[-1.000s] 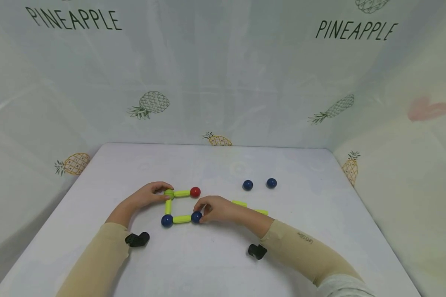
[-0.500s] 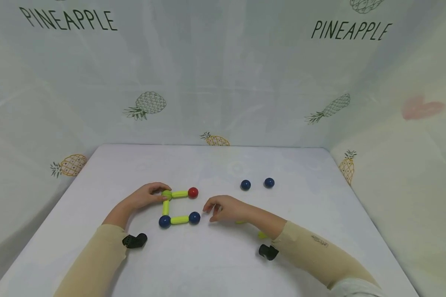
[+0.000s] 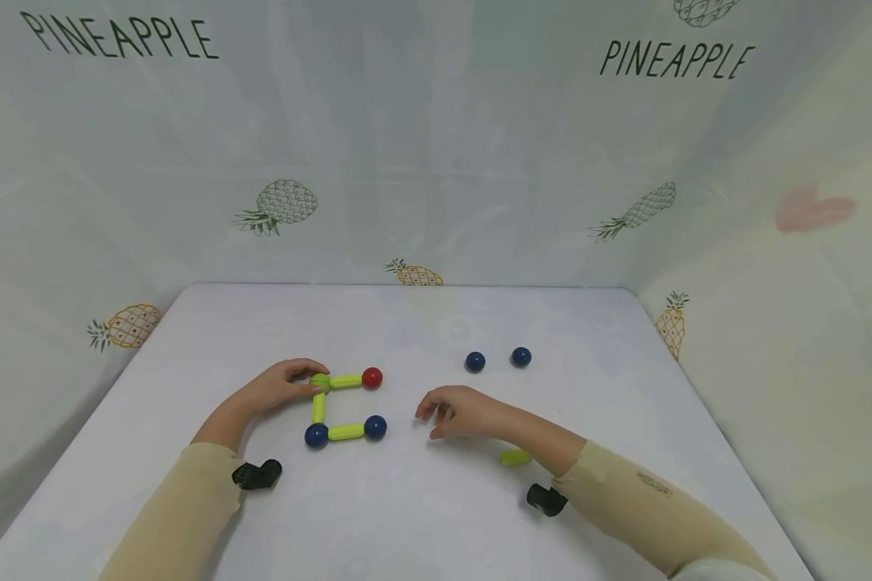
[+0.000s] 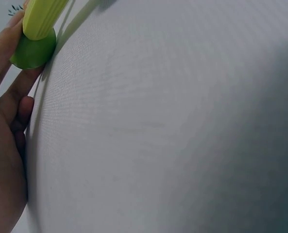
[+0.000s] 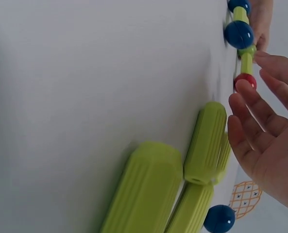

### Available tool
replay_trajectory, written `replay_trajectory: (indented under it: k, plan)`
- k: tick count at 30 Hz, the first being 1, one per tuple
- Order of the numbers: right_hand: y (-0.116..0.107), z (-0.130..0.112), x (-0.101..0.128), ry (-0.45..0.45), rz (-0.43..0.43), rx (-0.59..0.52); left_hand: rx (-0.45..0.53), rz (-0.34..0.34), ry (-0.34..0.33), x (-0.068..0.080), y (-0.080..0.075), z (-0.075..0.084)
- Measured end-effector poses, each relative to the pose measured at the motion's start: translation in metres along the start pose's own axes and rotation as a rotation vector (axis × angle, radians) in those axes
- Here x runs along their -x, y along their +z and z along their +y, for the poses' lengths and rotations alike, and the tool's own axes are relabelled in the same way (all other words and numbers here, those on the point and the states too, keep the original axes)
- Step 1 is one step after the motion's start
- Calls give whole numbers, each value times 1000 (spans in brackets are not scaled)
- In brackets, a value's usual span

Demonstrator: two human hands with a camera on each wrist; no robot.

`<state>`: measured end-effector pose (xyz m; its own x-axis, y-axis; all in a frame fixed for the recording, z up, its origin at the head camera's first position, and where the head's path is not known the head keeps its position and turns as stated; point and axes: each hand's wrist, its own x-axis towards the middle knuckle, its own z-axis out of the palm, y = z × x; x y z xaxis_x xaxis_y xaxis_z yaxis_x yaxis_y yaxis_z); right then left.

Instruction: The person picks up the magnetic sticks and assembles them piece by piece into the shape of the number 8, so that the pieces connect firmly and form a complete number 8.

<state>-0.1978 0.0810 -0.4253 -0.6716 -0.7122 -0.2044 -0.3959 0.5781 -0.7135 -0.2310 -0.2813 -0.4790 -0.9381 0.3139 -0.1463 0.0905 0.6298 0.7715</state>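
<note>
Partly within left hand [image 3: 280,386], green ball [image 3: 321,380]

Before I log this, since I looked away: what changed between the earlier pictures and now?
The right hand let go of the blue ball at the near right end of the stick frame and moved off rightward. The left hand still holds the green ball; the frame kept its shape.

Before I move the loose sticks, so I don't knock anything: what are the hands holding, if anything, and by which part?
The left hand pinches the green ball by its sides; the right hand holds nothing.
</note>
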Motion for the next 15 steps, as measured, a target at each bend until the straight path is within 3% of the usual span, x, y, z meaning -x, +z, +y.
replay_trajectory:
  k: [15]
  plan:
    - [-7, 15, 22, 10, 34, 34, 7, 3, -4, 1, 0, 2]
